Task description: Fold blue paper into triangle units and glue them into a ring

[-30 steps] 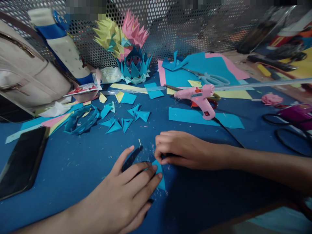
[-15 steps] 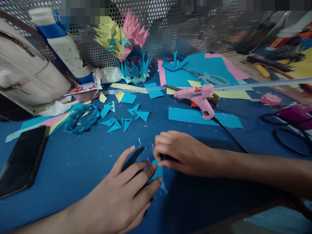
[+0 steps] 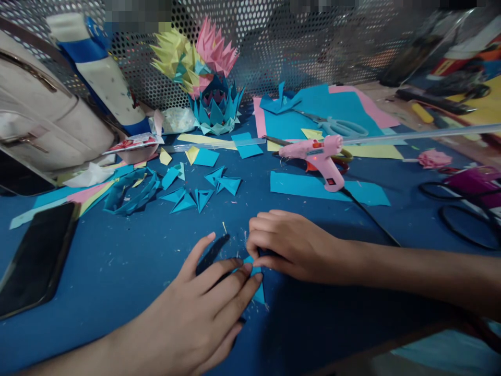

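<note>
A small piece of blue paper (image 3: 258, 296) lies on the table under my fingers, mostly covered by them. My left hand (image 3: 209, 303) is open, its fingers stretched over the paper and pressing it down, with the thumb lifted to the side. Curled closed, my right hand (image 3: 284, 243) pinches the upper edge of the same paper, and its fingertips meet those of the left. Beyond the hands lie several folded blue paper triangles (image 3: 183, 201). A blue paper strip (image 3: 362, 193) rests past my right hand, partly beneath a pink glue gun (image 3: 319, 154).
A black phone (image 3: 39, 256) lies at the left, near a blue paper ring (image 3: 131, 193). Folded paper flowers (image 3: 217, 107) stand at the back. Scissors (image 3: 340, 127) rest on blue and pink sheets. The glue gun's cord (image 3: 370, 216) runs behind my right forearm.
The fingers of my left hand have shifted slightly, one sliding up along the paper toward my right hand. My right hand keeps its place.
</note>
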A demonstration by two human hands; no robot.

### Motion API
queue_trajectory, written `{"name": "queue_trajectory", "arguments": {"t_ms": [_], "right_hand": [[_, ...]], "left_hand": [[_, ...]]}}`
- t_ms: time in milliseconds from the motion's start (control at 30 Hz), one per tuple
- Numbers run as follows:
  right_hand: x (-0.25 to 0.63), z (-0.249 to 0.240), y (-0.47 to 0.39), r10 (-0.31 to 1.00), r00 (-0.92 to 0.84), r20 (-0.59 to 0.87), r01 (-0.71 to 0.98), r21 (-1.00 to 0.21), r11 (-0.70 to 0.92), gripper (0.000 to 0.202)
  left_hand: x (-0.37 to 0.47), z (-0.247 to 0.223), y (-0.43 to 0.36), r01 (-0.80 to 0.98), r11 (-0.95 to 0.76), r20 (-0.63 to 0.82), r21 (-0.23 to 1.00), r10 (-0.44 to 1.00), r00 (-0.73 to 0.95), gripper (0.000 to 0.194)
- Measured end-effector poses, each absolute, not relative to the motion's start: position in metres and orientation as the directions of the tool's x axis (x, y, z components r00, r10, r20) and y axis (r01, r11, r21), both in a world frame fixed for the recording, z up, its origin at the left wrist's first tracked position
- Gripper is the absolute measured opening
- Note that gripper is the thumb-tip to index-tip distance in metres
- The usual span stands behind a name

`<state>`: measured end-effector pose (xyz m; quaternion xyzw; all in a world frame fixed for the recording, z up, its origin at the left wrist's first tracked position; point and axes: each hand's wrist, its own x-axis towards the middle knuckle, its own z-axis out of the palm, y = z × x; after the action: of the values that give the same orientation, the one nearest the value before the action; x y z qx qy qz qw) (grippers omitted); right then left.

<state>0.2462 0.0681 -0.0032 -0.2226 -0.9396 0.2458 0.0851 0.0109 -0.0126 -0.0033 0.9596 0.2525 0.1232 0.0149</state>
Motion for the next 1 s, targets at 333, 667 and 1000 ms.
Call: {"name": "queue_trajectory", "arguments": {"t_ms": [333, 667, 1000], "right_hand": [[0.2480, -0.0049, 0.0692, 0.450, -0.891, 0.064, 0.352, -0.530, 0.771, 0.020], [0.2489, -0.0065, 0.0697, 0.462, -0.885, 0.057, 0.365, -0.529, 0.766, 0.019], [0.2502, -0.0045, 0.0731, 0.448, -0.889, 0.096, 0.329, -0.549, 0.768, 0.010]], "left_hand": [[0.0122, -0.0006, -0.0125, 0.487, -0.871, 0.245, 0.069, 0.488, 0.838, 0.038], [0.0120, 0.0058, -0.0099, 0.466, -0.882, 0.253, 0.076, 0.469, 0.846, 0.032], [0.0123, 0.0050, -0.0105, 0.473, -0.873, 0.224, 0.117, 0.487, 0.844, 0.038]]}}
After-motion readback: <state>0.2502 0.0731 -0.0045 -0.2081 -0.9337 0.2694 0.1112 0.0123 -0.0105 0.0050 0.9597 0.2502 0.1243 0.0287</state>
